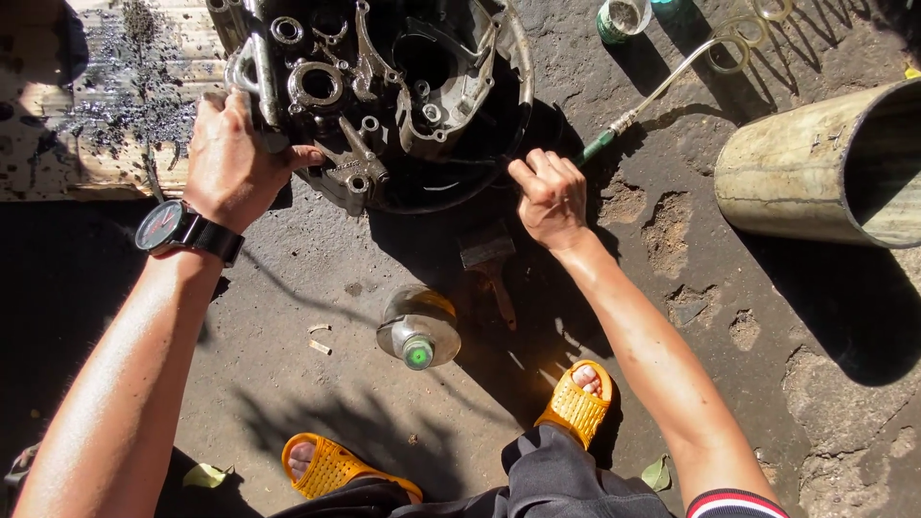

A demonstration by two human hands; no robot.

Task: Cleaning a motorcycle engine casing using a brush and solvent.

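Our left hand (230, 163) is clamped on the rim of the engine crankcase half (384, 96): cast metal, grimy, full of bosses and bearing bores, sitting in a round black basin (499, 144) on rough concrete. Our right hand (552, 197) is fisted around the green nozzle end of a clear hose (662, 86), just beside the basin rim. A worn paintbrush (489, 264) lies below the basin. A plastic bottle with a green cap (418, 331) stands near our feet. A cylindrical drum (815, 168) lies on its side, far right.
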